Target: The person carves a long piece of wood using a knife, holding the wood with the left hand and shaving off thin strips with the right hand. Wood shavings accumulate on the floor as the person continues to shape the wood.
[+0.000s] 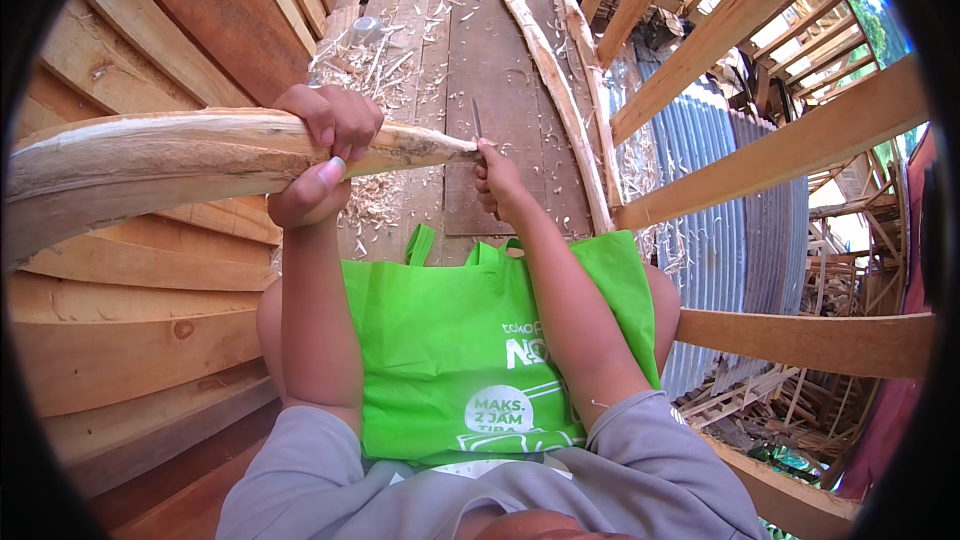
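Observation:
A long, pale, debarked branch [150, 155] reaches in from the left edge and narrows to a tip in front of me. Wrapped round it near its thinner end is my left hand [325, 145], fingers on top and thumb on the near side. At the tip, my right hand [497, 180] grips a knife [476, 118] by its handle, which the fingers mostly hide. The blade points away from me, just past the branch's end. Across my lap lies a bright green cloth bag [430, 340], under both forearms.
Wood shavings [375, 202] litter the plank floor [490, 70]. Two more peeled branches [545, 65] lie lengthwise to the right. A clear cup [366, 30] is farther off. Plank walls [140, 280] stand left; open wooden rails [780, 160] and corrugated metal sheets [700, 210] are on the right.

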`<state>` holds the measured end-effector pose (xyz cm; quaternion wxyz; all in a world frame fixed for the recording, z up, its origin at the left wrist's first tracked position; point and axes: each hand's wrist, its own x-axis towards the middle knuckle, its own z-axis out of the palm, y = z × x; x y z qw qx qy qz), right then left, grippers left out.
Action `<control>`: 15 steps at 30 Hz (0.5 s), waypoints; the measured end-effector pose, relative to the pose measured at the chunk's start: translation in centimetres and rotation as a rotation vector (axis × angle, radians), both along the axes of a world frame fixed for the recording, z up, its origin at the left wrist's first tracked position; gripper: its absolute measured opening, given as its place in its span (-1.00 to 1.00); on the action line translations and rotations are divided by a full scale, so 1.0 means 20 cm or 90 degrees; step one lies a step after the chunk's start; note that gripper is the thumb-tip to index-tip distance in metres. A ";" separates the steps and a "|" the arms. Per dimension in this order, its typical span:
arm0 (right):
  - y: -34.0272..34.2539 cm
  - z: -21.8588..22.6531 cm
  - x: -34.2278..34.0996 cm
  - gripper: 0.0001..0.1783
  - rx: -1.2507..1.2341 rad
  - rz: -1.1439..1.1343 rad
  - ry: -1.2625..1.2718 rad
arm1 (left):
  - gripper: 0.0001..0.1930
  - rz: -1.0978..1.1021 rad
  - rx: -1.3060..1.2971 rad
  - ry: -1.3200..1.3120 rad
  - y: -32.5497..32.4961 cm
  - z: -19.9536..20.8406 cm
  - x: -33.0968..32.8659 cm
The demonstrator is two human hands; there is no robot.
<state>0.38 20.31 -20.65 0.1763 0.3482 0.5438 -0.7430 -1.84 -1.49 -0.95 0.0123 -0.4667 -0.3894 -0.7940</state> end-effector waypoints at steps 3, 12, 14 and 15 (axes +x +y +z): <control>0.02 0.00 0.00 -0.35 -0.117 -0.001 -0.030 | -0.74 -0.006 0.021 -0.007 0.00 -0.01 0.00; 0.10 0.07 0.00 -0.40 -0.173 -0.678 0.052 | -0.74 -0.013 0.035 -0.016 -0.01 -0.01 0.00; 0.13 0.12 -0.01 -0.42 -0.127 -0.793 0.043 | -0.74 -0.010 0.035 -0.018 -0.01 -0.01 0.00; 0.13 0.13 -0.02 -0.45 -0.059 -0.680 0.097 | -0.74 -0.009 0.035 -0.019 0.00 -0.01 0.00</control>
